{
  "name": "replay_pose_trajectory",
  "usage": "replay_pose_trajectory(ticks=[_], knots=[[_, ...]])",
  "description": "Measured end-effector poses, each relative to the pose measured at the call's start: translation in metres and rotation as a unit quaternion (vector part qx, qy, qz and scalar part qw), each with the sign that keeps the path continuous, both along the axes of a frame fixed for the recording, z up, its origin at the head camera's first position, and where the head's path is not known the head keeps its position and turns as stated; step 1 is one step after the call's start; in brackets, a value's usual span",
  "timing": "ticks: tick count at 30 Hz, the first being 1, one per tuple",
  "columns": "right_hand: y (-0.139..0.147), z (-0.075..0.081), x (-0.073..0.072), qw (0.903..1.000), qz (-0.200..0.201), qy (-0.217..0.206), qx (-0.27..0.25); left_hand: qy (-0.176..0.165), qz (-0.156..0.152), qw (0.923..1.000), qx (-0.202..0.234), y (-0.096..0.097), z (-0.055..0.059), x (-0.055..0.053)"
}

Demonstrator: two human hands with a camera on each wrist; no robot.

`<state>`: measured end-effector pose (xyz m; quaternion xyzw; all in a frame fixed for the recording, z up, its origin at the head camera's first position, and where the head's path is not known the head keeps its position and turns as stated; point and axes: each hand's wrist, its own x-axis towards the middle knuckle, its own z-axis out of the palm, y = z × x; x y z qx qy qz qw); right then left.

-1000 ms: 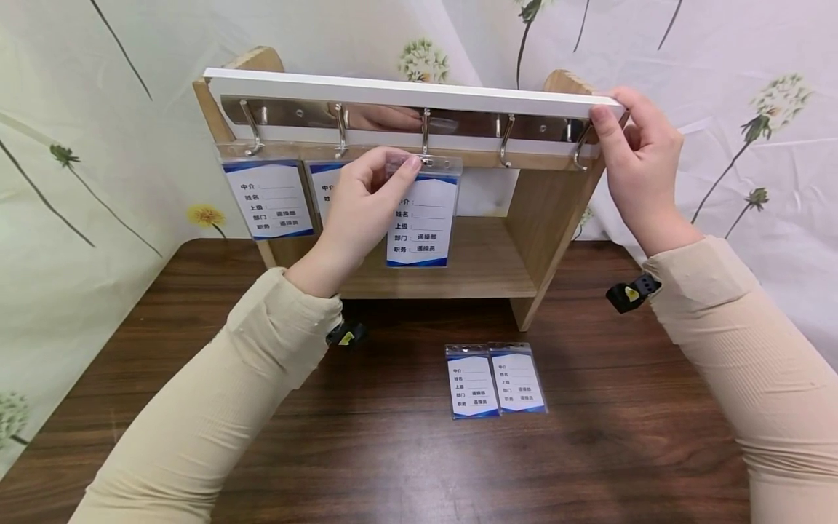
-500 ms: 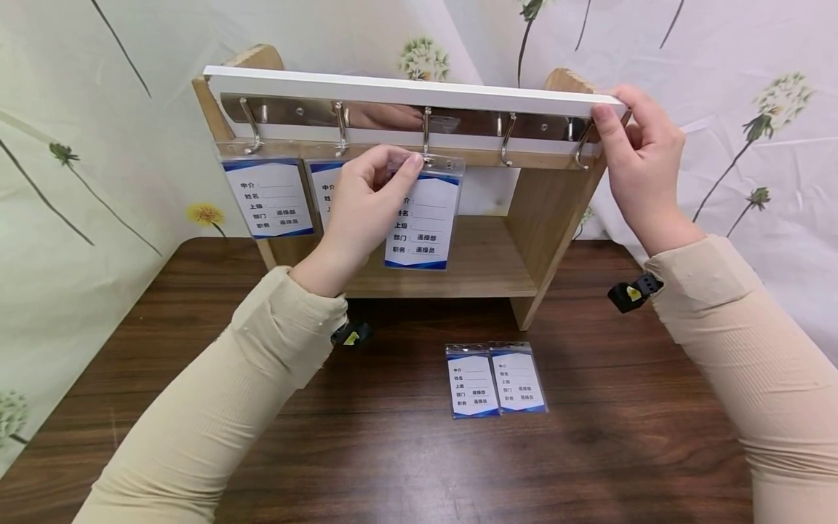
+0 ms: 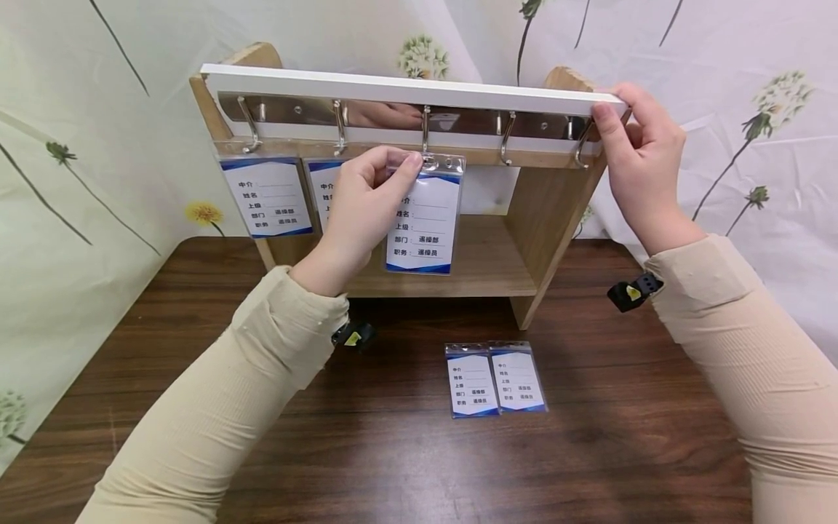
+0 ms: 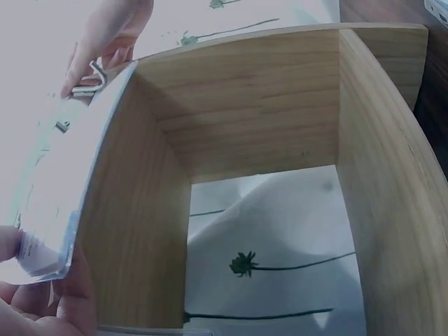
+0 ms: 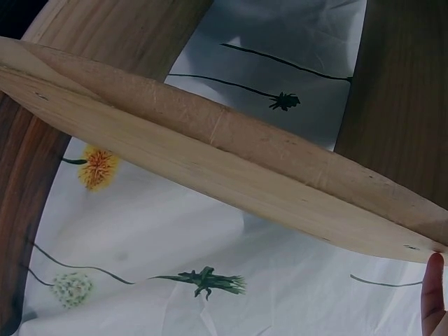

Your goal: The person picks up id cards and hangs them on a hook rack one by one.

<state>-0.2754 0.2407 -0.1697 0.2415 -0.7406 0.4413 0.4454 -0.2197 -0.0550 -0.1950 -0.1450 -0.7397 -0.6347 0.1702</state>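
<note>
My left hand (image 3: 369, 200) pinches the clear top edge of a badge holder (image 3: 422, 225) between thumb and fingers, right under the middle hook (image 3: 426, 131) of a metal hook rail. Whether the hook's tip passes through the badge's slot cannot be told. In the left wrist view the badge's clear plastic (image 4: 42, 255) shows between thumb and fingers. My right hand (image 3: 644, 153) grips the right end of the white rail board (image 3: 406, 86), thumb in front. Two more badges hang on the left: one badge (image 3: 267, 196) in full view, another badge (image 3: 322, 182) partly behind my left hand.
Two badges, a left one (image 3: 473, 382) and a right one (image 3: 519, 378), lie side by side on the dark wooden table (image 3: 393, 466). The board is on a wooden shelf (image 3: 484, 255). Two hooks on the right, one hook (image 3: 506, 138) nearer the middle, carry nothing. Flowered cloth (image 3: 733, 44) hangs behind.
The badge in my left hand has shifted slightly down and to the right, and more of its clear top strip shows. My right hand keeps its hold on the board's end.
</note>
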Motion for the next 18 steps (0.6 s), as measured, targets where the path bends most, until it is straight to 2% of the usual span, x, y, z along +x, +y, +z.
replay_pose_trajectory(ticks=[7,18], knots=[[-0.0014,-0.0011,0.0010,1.0000,0.001,-0.003,0.002,-0.054,0.009,0.9978,0.037,0.0008,0.0011,-0.0030],[0.0010,-0.0022,-0.0027,0.9999,0.005,0.006,0.006,-0.026,0.040,0.9989,-0.005,0.0033,-0.0009,-0.0091]])
